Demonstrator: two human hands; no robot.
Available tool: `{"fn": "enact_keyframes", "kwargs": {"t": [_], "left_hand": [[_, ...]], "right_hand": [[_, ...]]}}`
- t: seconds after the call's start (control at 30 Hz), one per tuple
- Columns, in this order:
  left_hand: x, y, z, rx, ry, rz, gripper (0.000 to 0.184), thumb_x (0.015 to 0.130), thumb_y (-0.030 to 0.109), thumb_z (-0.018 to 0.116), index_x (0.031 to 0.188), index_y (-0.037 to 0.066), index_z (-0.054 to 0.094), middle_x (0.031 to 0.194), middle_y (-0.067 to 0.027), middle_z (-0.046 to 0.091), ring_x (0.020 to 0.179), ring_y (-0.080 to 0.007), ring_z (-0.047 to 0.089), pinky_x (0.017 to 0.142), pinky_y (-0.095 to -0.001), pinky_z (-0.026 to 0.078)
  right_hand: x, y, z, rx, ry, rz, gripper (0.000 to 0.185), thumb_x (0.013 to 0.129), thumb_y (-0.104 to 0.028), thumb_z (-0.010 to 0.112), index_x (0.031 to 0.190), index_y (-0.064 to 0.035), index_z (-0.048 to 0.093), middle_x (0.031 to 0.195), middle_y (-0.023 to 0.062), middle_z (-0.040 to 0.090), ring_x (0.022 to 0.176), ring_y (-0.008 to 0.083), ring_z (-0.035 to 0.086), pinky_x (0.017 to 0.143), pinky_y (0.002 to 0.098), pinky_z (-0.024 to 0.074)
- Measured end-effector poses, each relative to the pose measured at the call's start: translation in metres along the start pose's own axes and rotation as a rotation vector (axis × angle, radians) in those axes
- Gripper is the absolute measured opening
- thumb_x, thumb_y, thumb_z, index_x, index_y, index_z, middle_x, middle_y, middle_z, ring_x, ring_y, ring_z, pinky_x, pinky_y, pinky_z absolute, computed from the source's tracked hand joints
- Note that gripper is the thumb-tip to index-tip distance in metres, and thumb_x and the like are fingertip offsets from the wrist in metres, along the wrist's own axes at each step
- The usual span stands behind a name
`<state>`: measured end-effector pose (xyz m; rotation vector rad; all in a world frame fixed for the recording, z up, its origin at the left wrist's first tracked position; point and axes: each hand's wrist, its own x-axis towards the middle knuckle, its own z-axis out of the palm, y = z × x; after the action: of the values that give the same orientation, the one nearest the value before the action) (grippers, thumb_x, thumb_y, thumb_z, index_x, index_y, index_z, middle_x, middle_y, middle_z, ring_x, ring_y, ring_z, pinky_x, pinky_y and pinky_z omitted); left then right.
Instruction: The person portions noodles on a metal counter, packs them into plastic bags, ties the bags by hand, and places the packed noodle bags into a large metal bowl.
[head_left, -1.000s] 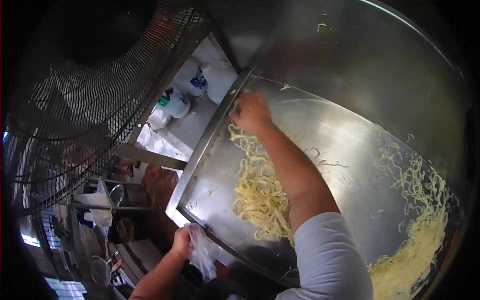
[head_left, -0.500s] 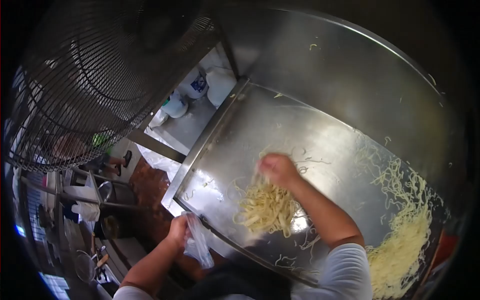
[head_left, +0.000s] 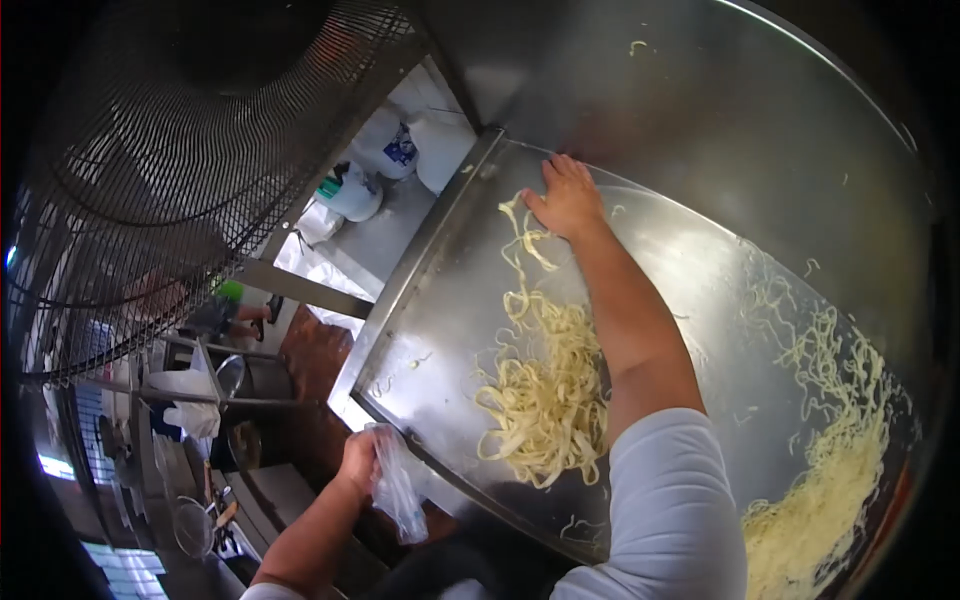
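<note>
The right hand [head_left: 570, 200] is flat and low at the far side of the metal table [head_left: 440, 330], near the metal back wall [head_left: 720, 140]. Its fingers [head_left: 572, 168] are stretched out and a little apart, and the thumb points off to the side. The tip of the thumb is right by the end of a long noodle strand [head_left: 527, 240], but I can't tell if it touches it. I see nothing in the palm side, as it faces down.

The strand runs down to a messy pile of wide noodles [head_left: 548, 400]. The pile sits on the table, just beside the right arm, nearer to the person than the right hand is.

The left hand [head_left: 358, 465] is closed in a fist, with the fingers curled tight around the top of a clear plastic bag [head_left: 400, 495]. The bag hangs down just outside the table's near corner.

A big heap of thin noodles [head_left: 820, 510] lies well apart, along the right side. A big fan [head_left: 200, 200] is at the upper left, and white jugs [head_left: 440, 155] stand past the table's edge
</note>
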<state>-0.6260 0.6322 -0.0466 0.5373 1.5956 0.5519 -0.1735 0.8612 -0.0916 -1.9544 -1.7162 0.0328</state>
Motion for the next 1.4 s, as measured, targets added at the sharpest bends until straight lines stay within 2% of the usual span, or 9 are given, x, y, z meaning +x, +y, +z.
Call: {"fn": "enact_keyframes", "kwargs": {"t": [0.4,0.6,0.8,0.93,1.07,1.1,1.17,1.27,1.4], "left_hand": [[-0.014,0.022,0.01,0.075,-0.153,-0.035,0.028,0.086,0.028,0.051,0.065,0.009,0.054,0.044,0.0019,0.037,0.032,-0.0098,0.03,0.031,-0.0248,0.023],[-0.002,0.013,0.001,0.048,-0.191,-0.01,0.03,0.087,0.029,0.05,0.063,0.01,0.053,0.043,0.0012,0.037,0.031,-0.0105,0.03,0.029,-0.0247,0.024],[-0.003,0.015,0.003,0.096,-0.184,0.033,0.03,0.089,0.028,0.047,0.064,0.011,0.05,0.043,0.0024,0.037,0.03,-0.0105,0.03,0.029,-0.0244,0.024],[0.011,0.009,-0.021,0.148,-0.304,0.016,0.023,0.085,0.019,0.048,0.067,0.008,0.055,0.049,0.0006,0.043,0.038,-0.0106,0.037,0.035,-0.0252,0.027],[-0.053,0.061,-0.022,0.286,-0.479,0.142,0.007,0.073,0.006,0.05,0.068,0.007,0.056,0.053,0.0007,0.044,0.041,-0.0107,0.039,0.037,-0.024,0.027],[-0.057,0.072,-0.028,0.238,-0.431,0.136,0.022,0.062,0.004,0.05,0.082,0.006,0.059,0.06,0.0015,0.05,0.044,-0.0097,0.042,0.042,-0.0228,0.034],[-0.084,0.102,-0.027,0.117,-0.439,0.172,0.017,0.074,0.015,0.057,0.088,0.007,0.061,0.072,-0.0022,0.059,0.054,-0.0108,0.053,0.05,-0.0233,0.043],[-0.16,0.134,0.031,-0.062,-0.227,0.389,0.031,0.085,0.036,0.061,0.095,0.007,0.063,0.081,-0.0047,0.064,0.072,-0.0165,0.063,0.065,-0.0333,0.053],[-0.173,0.157,0.075,-0.161,-0.453,0.475,0.033,0.087,0.034,0.063,0.101,0.004,0.06,0.087,-0.008,0.064,0.079,-0.0223,0.065,0.072,-0.0374,0.054]], "right_hand": [[-0.176,-0.039,-0.056,0.535,-0.248,-0.248,0.029,0.08,-0.035,0.066,0.098,-0.0123,0.069,0.122,0.0126,0.058,0.119,0.0312,0.049,0.107,0.0446,0.0296],[-0.292,-0.075,-0.15,0.614,-0.38,-0.159,0.071,0.068,-0.044,0.077,0.122,-0.0037,0.054,0.137,0.0252,0.041,0.128,0.0389,0.04,0.107,0.0461,0.0299],[-0.334,-0.059,-0.164,0.094,-0.474,-0.196,0.115,0.056,-0.058,0.08,0.142,-0.0027,0.028,0.148,0.0318,0.011,0.138,0.0463,0.012,0.111,0.0556,0.0169],[-0.274,-0.116,-0.13,0.075,-0.619,-0.335,0.115,0.05,-0.042,0.086,0.146,-0.0206,0.027,0.153,0.0234,0.005,0.14,0.0439,0.011,0.11,0.0578,0.016],[-0.262,-0.148,-0.088,0.214,-0.406,-0.32,0.062,0.058,-0.029,0.08,0.115,-0.0132,0.06,0.138,0.0143,0.042,0.131,0.0344,0.034,0.106,0.0532,0.028],[-0.265,-0.148,-0.081,0.25,-0.366,-0.298,0.05,0.061,-0.025,0.076,0.107,-0.0129,0.061,0.128,0.0111,0.048,0.123,0.0322,0.04,0.102,0.0514,0.0321],[-0.282,-0.154,-0.07,0.324,-0.289,-0.261,0.025,0.066,-0.017,0.068,0.091,-0.0123,0.065,0.108,0.0046,0.059,0.108,0.0278,0.052,0.094,0.0479,0.0402],[-0.307,-0.15,-0.077,0.314,-0.173,-0.203,0.017,0.07,-0.011,0.061,0.087,-0.0124,0.063,0.095,0.0021,0.059,0.094,0.0268,0.056,0.08,0.0429,0.0454],[-0.334,-0.146,-0.08,0.222,-0.127,-0.064,0.022,0.077,-0.011,0.058,0.097,-0.0133,0.066,0.102,0.0074,0.06,0.096,0.03,0.056,0.078,0.0431,0.0468]]}}
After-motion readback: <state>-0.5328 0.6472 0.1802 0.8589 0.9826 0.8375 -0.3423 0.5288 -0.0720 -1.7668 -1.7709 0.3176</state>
